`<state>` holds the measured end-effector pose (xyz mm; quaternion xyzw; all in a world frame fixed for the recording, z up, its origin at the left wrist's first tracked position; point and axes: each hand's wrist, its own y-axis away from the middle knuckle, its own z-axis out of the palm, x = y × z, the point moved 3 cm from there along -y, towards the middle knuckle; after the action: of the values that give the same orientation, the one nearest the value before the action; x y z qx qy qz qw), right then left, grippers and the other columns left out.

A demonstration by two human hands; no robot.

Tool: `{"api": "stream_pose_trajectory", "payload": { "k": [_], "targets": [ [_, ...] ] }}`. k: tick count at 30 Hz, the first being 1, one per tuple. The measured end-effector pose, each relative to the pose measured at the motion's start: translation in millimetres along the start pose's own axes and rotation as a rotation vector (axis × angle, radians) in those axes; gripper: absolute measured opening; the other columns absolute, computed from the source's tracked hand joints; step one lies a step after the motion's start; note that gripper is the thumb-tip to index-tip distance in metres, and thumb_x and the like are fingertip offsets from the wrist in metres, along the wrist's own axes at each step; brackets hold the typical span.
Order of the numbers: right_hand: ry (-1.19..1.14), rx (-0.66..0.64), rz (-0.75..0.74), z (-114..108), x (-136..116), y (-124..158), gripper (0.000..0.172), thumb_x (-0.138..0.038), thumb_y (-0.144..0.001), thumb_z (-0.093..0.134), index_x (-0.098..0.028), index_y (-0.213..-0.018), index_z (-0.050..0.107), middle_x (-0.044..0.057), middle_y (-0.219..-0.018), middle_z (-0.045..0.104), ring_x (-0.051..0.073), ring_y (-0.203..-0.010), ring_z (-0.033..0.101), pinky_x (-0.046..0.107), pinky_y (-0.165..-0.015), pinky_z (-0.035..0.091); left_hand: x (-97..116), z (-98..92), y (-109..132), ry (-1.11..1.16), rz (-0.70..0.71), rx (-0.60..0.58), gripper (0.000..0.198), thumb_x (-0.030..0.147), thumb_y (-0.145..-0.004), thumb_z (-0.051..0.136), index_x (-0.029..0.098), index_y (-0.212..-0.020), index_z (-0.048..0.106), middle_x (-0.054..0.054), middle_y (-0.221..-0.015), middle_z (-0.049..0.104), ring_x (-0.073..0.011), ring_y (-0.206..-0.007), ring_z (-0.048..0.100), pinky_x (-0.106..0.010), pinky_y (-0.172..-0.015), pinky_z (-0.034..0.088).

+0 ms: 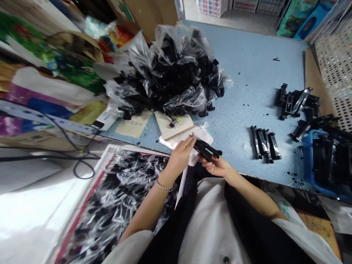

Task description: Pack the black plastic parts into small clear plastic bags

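Note:
Some slim black plastic parts are held together at the table's front edge; their exact kind and number are unclear. My right hand grips them from below near the right end, its fingers closed. At their upper left end, my left hand has its fingers drawn together on them, and the fingertips are partly hidden. Just behind the hands lie thin white plastic bags. A notepad with a small black-and-silver piece on it is beyond the left hand.
Behind lies a large heap of bagged black parts. Several shiny black parts form a row to the right, near a loose pile and a full blue basket. A crate of bagged parts stands at lower left.

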<state>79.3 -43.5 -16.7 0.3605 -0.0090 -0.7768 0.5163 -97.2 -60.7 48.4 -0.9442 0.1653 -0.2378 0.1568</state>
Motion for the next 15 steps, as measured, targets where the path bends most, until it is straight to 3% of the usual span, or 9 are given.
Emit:
{"api": "stream_pose_trajectory", "payload": {
  "k": [3,7,10,13,15],
  "targets": [
    [0.185,0.2,-0.195,-3.3,-13.0,2.5,0.034,-0.053,-0.082,0.068,-0.021,-0.087,0.058,-0.001,-0.072,0.05,0.011,-0.059,0.038,0.021,-0.05,0.04,42.0,-3.0,5.2,0.115,0.177,-0.021,0.067,0.003,-0.096,0.036,0.024,-0.159,0.033,-0.015,-0.143,0.06,-0.0245,-0.128,0.062,-0.042,-0.107,0.055],
    [0.565,0.45,-0.42,-1.3,-40.0,17.8,0.023,-0.042,-0.084,0.068,-0.023,-0.095,0.061,-0.001,-0.08,0.056,0.014,-0.069,0.049,0.027,-0.066,0.05,67.8,3.6,-1.2,0.216,0.156,-0.122,0.07,0.009,-0.096,0.044,0.026,-0.162,0.024,-0.016,-0.152,0.049,-0.0265,-0.135,0.057,-0.044,-0.109,0.055],
    [0.932,0.508,-0.571,10.3,-64.6,28.8,0.027,-0.037,-0.088,0.062,-0.022,-0.11,0.064,0.005,-0.095,0.063,0.019,-0.085,0.059,0.034,-0.081,0.053,59.5,7.9,-19.6,0.159,0.158,-0.109,0.05,0.014,-0.097,0.049,0.02,-0.147,0.047,-0.017,-0.142,0.057,-0.0276,-0.129,0.06,-0.046,-0.107,0.054],
    [0.893,0.391,-0.626,21.6,-81.1,32.5,0.04,-0.035,-0.091,0.061,-0.024,-0.129,0.061,0.009,-0.121,0.064,0.02,-0.1,0.064,0.037,-0.09,0.055,28.5,-0.9,-53.0,0.093,0.136,-0.035,0.027,0.016,-0.099,0.048,0.019,-0.121,0.063,-0.013,-0.124,0.066,-0.0245,-0.119,0.064,-0.043,-0.106,0.054],
    [0.821,0.352,-0.629,24.3,-85.6,34.4,0.04,-0.035,-0.092,0.06,-0.025,-0.131,0.06,0.009,-0.127,0.064,0.019,-0.101,0.066,0.037,-0.091,0.055,-4.5,-15.9,-82.1,0.083,0.064,0.032,0.019,0.021,-0.098,0.053,0.02,-0.112,0.065,-0.012,-0.125,0.064,-0.0252,-0.121,0.061,-0.045,-0.108,0.052]
  ]
}}
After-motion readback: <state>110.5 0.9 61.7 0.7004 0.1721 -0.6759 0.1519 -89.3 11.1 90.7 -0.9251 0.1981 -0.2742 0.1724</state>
